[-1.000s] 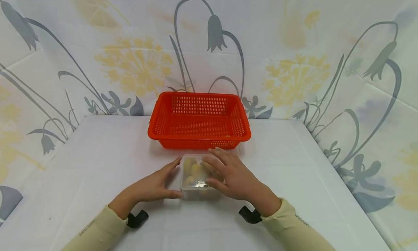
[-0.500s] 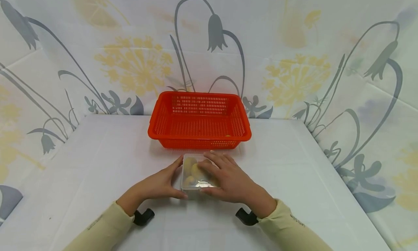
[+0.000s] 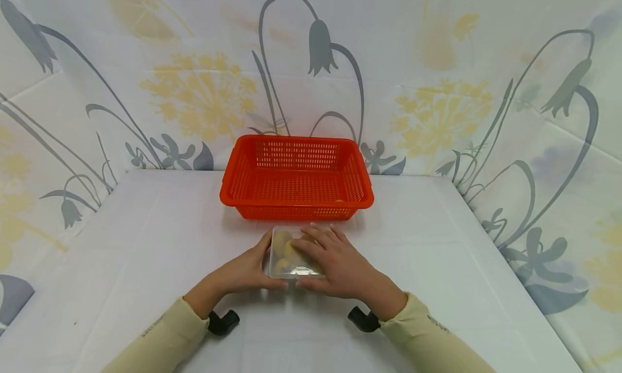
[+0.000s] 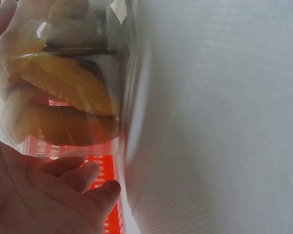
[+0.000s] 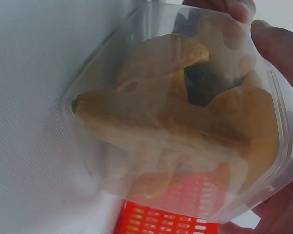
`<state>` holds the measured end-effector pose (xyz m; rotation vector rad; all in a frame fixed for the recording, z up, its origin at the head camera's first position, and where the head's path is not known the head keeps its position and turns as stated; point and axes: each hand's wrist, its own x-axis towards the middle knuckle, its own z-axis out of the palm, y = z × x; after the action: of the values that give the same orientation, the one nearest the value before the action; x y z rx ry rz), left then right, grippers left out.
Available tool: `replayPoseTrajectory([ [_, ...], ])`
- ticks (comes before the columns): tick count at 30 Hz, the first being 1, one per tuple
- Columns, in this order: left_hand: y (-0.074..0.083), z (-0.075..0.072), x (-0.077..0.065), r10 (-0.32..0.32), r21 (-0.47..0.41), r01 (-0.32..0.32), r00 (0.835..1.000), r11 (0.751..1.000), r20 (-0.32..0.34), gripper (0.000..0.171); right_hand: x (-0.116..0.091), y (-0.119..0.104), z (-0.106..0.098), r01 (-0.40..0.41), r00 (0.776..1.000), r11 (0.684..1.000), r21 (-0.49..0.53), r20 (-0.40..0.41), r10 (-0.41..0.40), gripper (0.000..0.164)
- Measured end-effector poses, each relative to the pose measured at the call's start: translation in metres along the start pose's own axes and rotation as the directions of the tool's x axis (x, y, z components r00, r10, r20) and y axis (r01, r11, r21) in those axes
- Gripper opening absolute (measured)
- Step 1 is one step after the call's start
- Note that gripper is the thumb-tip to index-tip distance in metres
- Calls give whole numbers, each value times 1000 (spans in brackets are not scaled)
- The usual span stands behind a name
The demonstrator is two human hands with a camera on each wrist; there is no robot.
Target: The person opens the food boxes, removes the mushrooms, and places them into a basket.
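A clear plastic food container (image 3: pixel 278 257) with a lid stands on the white table, packed with yellow rounded and elongated pieces that look like fruit (image 5: pixel 156 114). My left hand (image 3: pixel 240 270) grips its left side, thumb along the front and fingers behind. In the left wrist view, the fingertips (image 4: pixel 107 192) reach past the container's wall. My right hand (image 3: pixel 337 265) lies over the right half of the lid, hiding it from the head view. Its thumb (image 5: pixel 278 46) bends over the lid's front edge, and its fingers hold the far side.
Just beyond the container stands a red perforated basket (image 3: pixel 296 205), with a small pale bit at its front right inside. White cloth (image 3: pixel 146 243) covers the table. A flower-printed curtain (image 3: pixel 437 54) rises behind and along both sides.
My left hand has moved right and closed onto the container's side. My right hand has settled across the lid, its thumb now at the front edge. The basket has stayed put.
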<state>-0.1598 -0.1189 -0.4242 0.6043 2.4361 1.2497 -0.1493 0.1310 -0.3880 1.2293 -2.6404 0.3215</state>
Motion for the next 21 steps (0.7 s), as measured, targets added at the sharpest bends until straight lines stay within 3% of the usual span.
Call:
replayPoseTrajectory([
  [10, -2, 0, 4, 18, -7, -19, 999, 1000, -34, 109, 8, -2, 0, -22, 1000, 999, -26, 19, 22, 67],
  [21, 3, 2, 4, 27, 18, -26, 997, 999, -78, 103, 12, -5, 2, 107, 988, 981, -159, -93, -123, 63],
])
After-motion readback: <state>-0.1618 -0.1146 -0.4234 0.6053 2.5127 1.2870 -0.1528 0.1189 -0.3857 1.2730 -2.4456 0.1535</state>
